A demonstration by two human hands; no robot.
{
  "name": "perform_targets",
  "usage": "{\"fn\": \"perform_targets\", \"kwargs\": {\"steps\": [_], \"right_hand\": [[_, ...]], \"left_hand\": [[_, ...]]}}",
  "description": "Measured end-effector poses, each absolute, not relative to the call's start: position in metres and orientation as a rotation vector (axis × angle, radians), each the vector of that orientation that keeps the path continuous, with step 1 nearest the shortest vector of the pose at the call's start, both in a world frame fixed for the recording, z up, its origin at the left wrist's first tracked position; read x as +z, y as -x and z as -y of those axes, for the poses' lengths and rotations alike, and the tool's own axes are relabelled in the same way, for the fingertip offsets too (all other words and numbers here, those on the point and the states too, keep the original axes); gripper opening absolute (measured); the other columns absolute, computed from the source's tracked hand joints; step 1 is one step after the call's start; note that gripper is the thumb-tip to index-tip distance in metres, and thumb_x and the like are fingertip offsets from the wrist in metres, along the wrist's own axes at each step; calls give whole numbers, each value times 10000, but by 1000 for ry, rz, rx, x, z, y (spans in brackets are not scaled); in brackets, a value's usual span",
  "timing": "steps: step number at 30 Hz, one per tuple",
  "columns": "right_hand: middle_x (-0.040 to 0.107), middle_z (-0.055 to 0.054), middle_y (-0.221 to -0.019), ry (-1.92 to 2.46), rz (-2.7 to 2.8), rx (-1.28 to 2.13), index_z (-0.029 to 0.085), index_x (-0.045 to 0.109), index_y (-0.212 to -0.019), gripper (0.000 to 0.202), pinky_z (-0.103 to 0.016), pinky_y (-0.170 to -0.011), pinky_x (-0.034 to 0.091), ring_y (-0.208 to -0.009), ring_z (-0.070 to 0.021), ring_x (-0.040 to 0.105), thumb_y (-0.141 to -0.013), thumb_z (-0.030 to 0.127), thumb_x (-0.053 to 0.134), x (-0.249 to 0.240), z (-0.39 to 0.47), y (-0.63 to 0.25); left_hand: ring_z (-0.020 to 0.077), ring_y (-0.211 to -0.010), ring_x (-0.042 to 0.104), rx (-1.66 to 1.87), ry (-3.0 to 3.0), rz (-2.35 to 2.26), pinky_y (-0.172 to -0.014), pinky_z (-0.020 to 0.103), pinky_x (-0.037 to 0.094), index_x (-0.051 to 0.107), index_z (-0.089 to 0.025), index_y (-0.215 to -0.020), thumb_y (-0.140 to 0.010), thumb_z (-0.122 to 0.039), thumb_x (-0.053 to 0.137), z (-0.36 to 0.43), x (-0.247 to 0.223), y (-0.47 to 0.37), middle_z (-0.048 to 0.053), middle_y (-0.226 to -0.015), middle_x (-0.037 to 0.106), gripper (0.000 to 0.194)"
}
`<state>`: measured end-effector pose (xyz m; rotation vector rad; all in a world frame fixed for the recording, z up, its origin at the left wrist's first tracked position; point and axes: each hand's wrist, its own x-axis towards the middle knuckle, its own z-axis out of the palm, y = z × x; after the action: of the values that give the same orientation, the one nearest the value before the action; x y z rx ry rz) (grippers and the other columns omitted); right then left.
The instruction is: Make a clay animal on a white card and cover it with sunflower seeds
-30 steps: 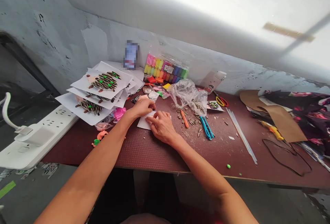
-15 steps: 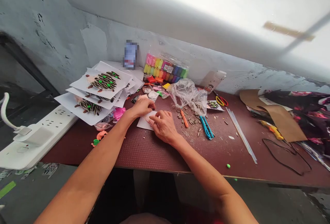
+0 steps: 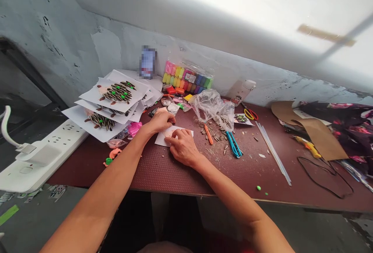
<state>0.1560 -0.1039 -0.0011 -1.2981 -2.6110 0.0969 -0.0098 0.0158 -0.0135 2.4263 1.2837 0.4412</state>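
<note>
A small white paper card (image 3: 160, 140) lies on the table with a thin layer of pale pink clay (image 3: 168, 133) on it. My left hand (image 3: 162, 121) is at the card's far left edge, its fingers bent together and pinching down there; the fingertips are partly hidden. From the right, my right hand (image 3: 183, 147) reaches over the card with fingers apart and partly bent, the fingertips resting on the clay. Nothing is seen gripped in the right hand.
Left stands a stack of papers with seed-covered hedgehogs (image 3: 116, 94) beside a power strip (image 3: 58, 144). Clay packs (image 3: 186, 78) lean at the wall. Right are a plastic bag (image 3: 206, 103), sunflower seeds (image 3: 217, 134), a blue cutter (image 3: 233, 144), scissors (image 3: 250, 114), glue sticks (image 3: 274, 154) and a glue gun (image 3: 309, 146).
My right hand has shifted slightly left and toward me, its fingers moving over the clay, and more of the card's right side shows. My left hand stays in place.
</note>
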Motion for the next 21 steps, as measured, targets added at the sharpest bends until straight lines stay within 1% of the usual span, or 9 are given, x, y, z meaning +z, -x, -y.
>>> {"fn": "perform_targets", "kwargs": {"steps": [4, 8, 13, 19, 21], "right_hand": [[595, -86, -1080, 1338, 2570, 89, 242, 703, -1184, 309, -373, -917, 298, -982, -230, 467, -924, 204, 541, -1, 103, -155], [585, -91, -1062, 1375, 2587, 58, 226, 710, -1161, 284, -372, -900, 299, -974, -234, 453, -930, 230, 546, 1, 101, -150], [580, -90, -1058, 1354, 2604, 62, 214, 718, -1109, 252, -373, -915, 302, -979, -232, 455, -937, 243, 535, 2, 101, -147], [596, -83, -1065, 1328, 2520, 90, 216, 699, -1187, 311, -365, -916, 302, -975, -222, 470, -933, 200, 520, -3, 101, -151], [598, -79, -1054, 1350, 2486, 83, 229, 704, -1176, 307, -362, -904, 301, -965, -221, 467, -935, 195, 517, -3, 101, -152]], "left_hand": [[231, -938, 643, 420, -2405, -1287, -917, 329, 457, 802, -210, -931, -758, -164, 610, -15, -12, 9, 49, -921, 780, 262], [231, -941, 635, 421, -2417, -1298, -913, 329, 457, 802, -211, -931, -763, -174, 610, -15, -13, 9, 46, -902, 777, 257], [235, -943, 626, 422, -2438, -1303, -905, 334, 457, 802, -213, -932, -762, -174, 599, -16, -13, 9, 44, -889, 774, 267], [237, -936, 633, 447, -2400, -1278, -919, 341, 455, 800, -210, -916, -765, -177, 611, -16, -15, 10, 52, -884, 770, 244], [229, -922, 633, 462, -2394, -1273, -925, 336, 456, 799, -213, -914, -763, -183, 617, -17, -16, 10, 48, -880, 771, 238]]}}
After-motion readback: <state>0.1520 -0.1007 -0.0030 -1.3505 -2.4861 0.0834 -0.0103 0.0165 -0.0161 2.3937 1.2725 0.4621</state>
